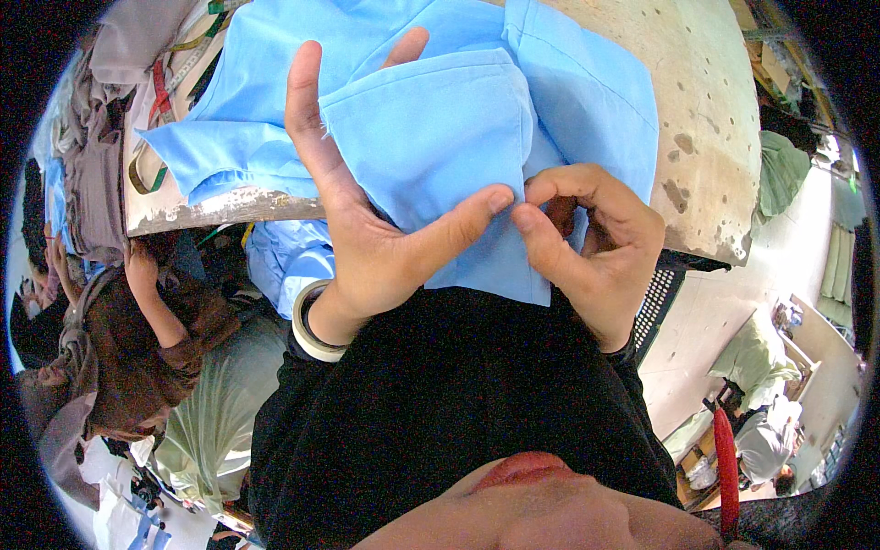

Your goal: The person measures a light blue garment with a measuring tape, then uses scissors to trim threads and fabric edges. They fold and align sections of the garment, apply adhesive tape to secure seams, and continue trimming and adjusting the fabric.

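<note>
Light blue cloth (422, 119) with stitched edges lies in layers over the table front, a flap raised between my hands. My left hand (376, 229) holds this flap, thumb lying on its front near the right edge, index finger stretched up along the left side and another fingertip showing behind it. A cream ring circles my left wrist. My right hand (596, 247) has index finger and thumb curled in a pinch at the flap's right edge, just beside my left thumb tip. Its other fingers are folded, partly in shadow.
The worn table (697, 192) carries tapes (160, 96) at left. More blue cloth (284, 266) hangs below its edge. A co-worker in brown (147, 357) works at left among grey garments (105, 174). A black perforated crate (655, 302) sits under the table; green cloth (747, 357) is at right.
</note>
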Tool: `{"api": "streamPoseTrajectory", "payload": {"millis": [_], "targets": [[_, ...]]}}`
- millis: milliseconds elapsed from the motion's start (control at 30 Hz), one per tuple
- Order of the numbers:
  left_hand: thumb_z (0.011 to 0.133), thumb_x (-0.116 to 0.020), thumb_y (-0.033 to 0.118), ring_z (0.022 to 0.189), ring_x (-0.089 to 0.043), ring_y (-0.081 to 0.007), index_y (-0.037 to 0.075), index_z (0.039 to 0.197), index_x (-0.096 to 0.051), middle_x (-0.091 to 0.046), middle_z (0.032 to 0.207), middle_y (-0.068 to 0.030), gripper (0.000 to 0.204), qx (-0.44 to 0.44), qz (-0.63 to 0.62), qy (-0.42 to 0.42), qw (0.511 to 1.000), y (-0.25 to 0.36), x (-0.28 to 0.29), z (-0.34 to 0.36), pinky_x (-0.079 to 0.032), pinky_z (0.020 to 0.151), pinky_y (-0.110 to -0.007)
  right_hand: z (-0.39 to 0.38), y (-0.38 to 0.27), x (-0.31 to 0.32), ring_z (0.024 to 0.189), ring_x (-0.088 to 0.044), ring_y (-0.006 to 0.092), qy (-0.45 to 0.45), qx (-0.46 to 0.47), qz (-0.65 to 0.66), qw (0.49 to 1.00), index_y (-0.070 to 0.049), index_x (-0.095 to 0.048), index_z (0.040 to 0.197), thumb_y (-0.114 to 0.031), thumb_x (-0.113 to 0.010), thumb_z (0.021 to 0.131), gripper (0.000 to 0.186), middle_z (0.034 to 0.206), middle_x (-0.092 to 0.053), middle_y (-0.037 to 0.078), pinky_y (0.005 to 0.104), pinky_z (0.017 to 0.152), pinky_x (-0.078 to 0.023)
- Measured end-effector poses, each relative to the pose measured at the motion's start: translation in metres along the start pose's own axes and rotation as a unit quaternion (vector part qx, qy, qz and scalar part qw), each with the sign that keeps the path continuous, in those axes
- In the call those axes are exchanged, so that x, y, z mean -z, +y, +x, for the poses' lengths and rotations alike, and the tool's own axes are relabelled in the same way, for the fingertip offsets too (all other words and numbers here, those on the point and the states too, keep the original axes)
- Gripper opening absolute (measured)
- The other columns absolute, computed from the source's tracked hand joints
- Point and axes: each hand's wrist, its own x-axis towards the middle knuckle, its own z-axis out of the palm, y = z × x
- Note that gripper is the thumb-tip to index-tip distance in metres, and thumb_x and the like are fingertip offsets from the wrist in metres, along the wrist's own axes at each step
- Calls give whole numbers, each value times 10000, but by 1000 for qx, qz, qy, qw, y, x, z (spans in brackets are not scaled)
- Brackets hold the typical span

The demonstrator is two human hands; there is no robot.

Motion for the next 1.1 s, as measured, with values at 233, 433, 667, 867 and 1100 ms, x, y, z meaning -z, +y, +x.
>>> {"api": "streamPoseTrajectory", "payload": {"millis": [233,433,667,867,1100], "targets": [[777,-830,166,1097,-558,-169,-33,1310,-471,-599,1193,-92,673,334,-57,-40,940,11,10,4,-453,955,-319,6,0,2,696,-610,124,-48,33,-49,997,-35,-676,894,-106,-756,808,137,829,-683,43,265,644,-485],[881,-730,214,960,-624,-153,-19,1160,-615,-672,1067,-74,381,318,-2,-1,948,1,32,11,-506,848,-308,38,13,19,897,-631,302,-97,85,-326,937,-28,-639,1086,-221,-671,887,279,1001,-661,156,370,810,-493],[928,-670,293,851,-633,-137,-20,1109,-638,-695,963,-75,362,303,100,-42,947,-28,49,23,-520,781,-309,149,-38,-47,819,-656,301,-274,328,-285,858,5,-652,961,-235,-632,908,247,900,-678,154,384,724,-508],[928,-668,289,834,-636,-160,-39,1080,-639,-706,959,-98,363,250,121,-29,960,-41,49,16,-518,759,-350,248,13,-199,858,-629,353,-239,469,-251,812,-29,-618,893,-250,-622,862,223,887,-638,146,460,715,-509],[913,-663,241,915,-641,-242,-35,1104,-625,-700,1002,-164,338,239,222,-78,942,-67,57,18,-501,816,-401,251,43,-232,893,-650,358,-258,560,-262,742,-34,-630,867,-264,-671,819,239,897,-659,146,462,720,-517]]}}
